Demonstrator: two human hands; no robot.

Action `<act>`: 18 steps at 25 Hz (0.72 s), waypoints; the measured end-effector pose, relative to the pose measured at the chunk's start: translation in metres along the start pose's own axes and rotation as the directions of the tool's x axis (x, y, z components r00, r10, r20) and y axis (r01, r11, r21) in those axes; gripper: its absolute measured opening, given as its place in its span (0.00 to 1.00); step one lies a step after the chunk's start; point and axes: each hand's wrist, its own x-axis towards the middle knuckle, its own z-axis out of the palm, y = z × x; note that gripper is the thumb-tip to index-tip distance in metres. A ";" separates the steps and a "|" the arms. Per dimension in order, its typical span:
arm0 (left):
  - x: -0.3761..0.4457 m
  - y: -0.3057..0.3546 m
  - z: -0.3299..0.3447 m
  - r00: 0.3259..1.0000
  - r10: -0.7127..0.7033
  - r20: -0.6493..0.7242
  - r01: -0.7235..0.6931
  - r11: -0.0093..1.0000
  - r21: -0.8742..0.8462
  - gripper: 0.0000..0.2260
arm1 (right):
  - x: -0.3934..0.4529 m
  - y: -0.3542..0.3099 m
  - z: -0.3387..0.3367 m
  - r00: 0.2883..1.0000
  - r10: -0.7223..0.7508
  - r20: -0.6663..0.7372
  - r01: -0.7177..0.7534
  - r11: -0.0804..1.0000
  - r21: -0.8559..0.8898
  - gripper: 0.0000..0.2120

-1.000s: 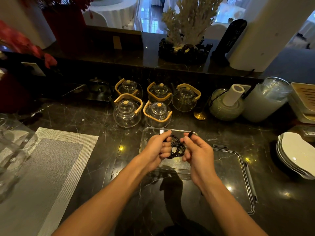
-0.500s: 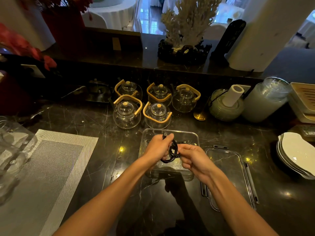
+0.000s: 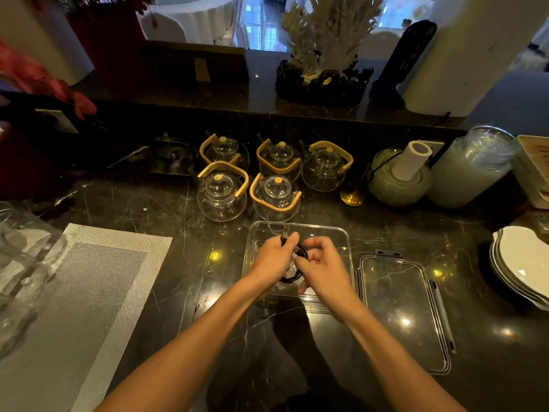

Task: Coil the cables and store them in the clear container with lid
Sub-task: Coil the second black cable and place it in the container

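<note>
gripping a coiled black cable (image 3: 298, 264), the left hand (image 3: 274, 260) has its fingers curled round the left side of the loops, thumb on top near the upper end of the coil. the right hand (image 3: 322, 267) meets it from the right, fingers bent and pinching the same coil on its right side; the fingertips (image 3: 313, 255) overlap the loops, so the exact contact there cannot be told. both hands and the cable sit over the open clear container (image 3: 341, 236), inside its rim outline; whether the coil touches the container floor cannot be told.

the container stands on the dark marble worktop (image 3: 178, 263), mid-frame. its clear lid (image 3: 401, 310) lies flat on the worktop just beside the container's right wall, latch tabs showing at its far and right edges.

behind the container, five glass teapots (image 3: 221, 193) with wooden handles stand grouped in two rows. right of them are a pale green round jar (image 3: 396, 185) with a white tube leaning on it and a large clear jar (image 3: 472, 168). stacked white plates (image 3: 520, 266) sit at the right edge. a grey woven placemat (image 3: 89, 292) lies at the left, near glassware (image 3: 20, 263) at the frame edge.
</note>
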 end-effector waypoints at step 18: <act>0.047 -0.021 -0.018 0.939 -0.160 0.303 0.100 0.974 0.205 0.05 | 0.039 0.033 -0.021 0.945 0.301 0.125 -0.313 0.945 0.094 0.13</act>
